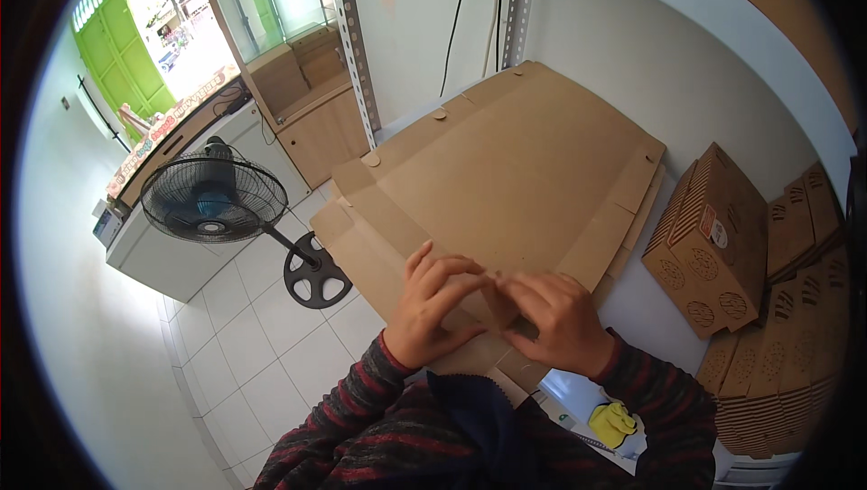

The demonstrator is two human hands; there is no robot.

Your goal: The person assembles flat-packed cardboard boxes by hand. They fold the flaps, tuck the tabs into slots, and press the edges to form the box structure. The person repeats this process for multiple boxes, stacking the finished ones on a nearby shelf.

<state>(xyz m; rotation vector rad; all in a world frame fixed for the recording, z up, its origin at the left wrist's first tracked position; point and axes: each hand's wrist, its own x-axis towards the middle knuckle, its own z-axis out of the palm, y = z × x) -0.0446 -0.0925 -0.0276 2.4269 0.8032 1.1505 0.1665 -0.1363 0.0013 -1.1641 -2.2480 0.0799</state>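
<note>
Pinching the near flap of a flat cardboard box blank (506, 165) — left hand (432, 305), right hand (558, 320) — folded boxes (722, 237) stacked alongside.

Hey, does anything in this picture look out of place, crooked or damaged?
Nothing looks damaged or spilled. The flat cardboard sheet hangs over the near edge of the white table toward the floor, where the left hand and right hand press its near flap. The folded boxes at the right lean in loose stacks.
</note>
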